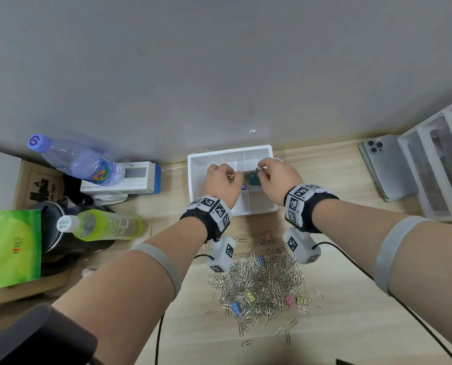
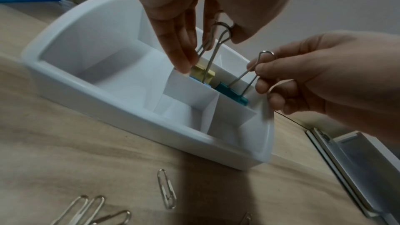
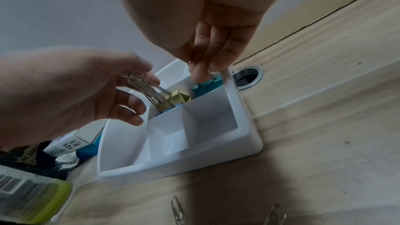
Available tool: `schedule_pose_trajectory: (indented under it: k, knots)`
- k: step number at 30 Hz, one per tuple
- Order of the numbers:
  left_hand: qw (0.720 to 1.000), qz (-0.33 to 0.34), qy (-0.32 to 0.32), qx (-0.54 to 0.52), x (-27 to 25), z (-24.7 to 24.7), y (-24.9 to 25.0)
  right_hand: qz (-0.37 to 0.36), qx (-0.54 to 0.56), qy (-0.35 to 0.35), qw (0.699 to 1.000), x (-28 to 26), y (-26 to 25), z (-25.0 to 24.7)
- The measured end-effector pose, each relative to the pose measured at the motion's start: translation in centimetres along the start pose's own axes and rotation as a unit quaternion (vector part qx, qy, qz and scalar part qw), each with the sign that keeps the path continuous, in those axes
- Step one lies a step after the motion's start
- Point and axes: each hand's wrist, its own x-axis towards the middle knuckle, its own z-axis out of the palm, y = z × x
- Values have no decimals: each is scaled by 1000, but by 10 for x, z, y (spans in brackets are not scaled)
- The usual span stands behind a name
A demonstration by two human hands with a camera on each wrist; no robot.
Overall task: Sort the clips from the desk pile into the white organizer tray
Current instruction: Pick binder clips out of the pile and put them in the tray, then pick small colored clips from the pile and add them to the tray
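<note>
The white organizer tray stands at the desk's back edge. My left hand pinches the wire handles of yellow binder clips, which hang in a middle compartment over a blue clip. My right hand pinches the wire handle of a teal binder clip in the same compartment at the tray's right wall. The pile of silver paper clips, with a few coloured binder clips in it, lies in front of the tray.
A phone and clear drawers lie right of the tray. Left are a boxed item, a purple bottle, a green bottle and a green bag. A cable hole sits beside the tray's right wall.
</note>
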Motion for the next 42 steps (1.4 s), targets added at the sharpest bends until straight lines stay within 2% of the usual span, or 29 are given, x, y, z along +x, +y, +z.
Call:
schedule_pose_trajectory:
  k: [3,5,9,17,21,29,32,34,39,42]
  knots:
    - [997,-12,-3,-71,0,1,1,10,17,-6,1000,0,0,2]
    - [990,-47,-12,-130,-1,0,5,13,22,-9,1000,0,0,1]
    - [985,-76,-31,-150,-6,-6,9,13,24,-36,999,-7,-2,-3]
    - [988,-131,-52,-62,-35,-24,-15,17,25,-31,999,-35,-7,-15]
    - [983,-144,-118,0,-62,-33,-32,23,30,-23,999,-56,-5,-16]
    - [958,-192,-208,39,-144,-19,-71,33,-17,-152,988,-117,17,10]
    - [952,-186,-242,31,-172,-4,-87,13,-42,-181,983,-139,23,30]
    - [955,-160,-247,31,-187,7,-97,5,-47,-185,982,-150,26,43]
    - [970,-122,-211,2,-216,30,-118,-9,-74,-138,988,-164,29,68]
    - [975,-109,-192,-7,-224,38,-124,0,-94,-147,985,-170,28,70]
